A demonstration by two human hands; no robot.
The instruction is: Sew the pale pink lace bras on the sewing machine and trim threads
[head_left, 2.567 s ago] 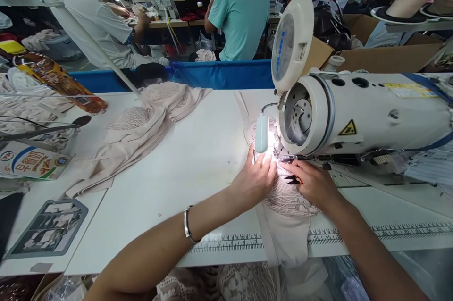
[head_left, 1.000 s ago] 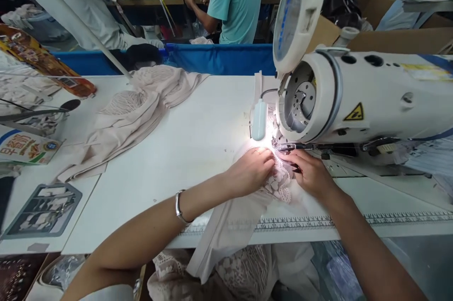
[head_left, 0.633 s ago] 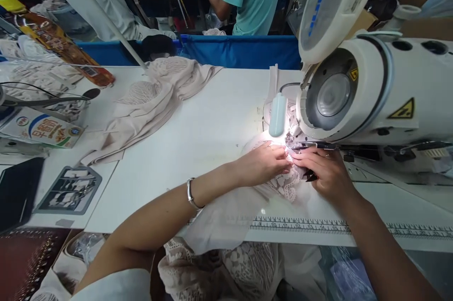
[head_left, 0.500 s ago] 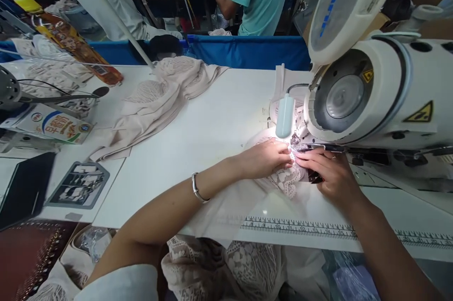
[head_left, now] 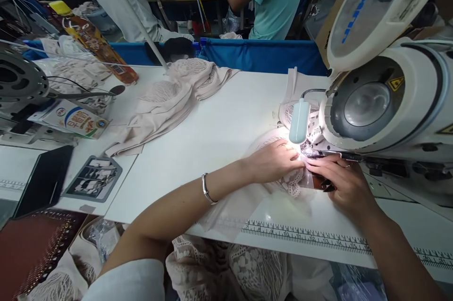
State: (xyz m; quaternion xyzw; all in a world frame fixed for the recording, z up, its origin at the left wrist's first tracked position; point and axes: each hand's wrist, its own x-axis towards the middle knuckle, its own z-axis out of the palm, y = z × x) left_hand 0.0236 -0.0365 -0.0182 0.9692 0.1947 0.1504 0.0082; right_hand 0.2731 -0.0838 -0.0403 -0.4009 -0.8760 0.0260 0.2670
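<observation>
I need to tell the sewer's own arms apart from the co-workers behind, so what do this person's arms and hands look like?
Both forearms are bare and both hands ungloved. The left hand has a thin silver bangle at the wrist, and a white short sleeve shows at the upper arm. The right hand seems to wear a thin ring, too small to be sure. No sleeve shows on the right arm.

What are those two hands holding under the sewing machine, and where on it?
Both the left hand and right hand press the lace fabric flat by its edge at the needle; the right hand also has a dark tool tucked under it.
</observation>
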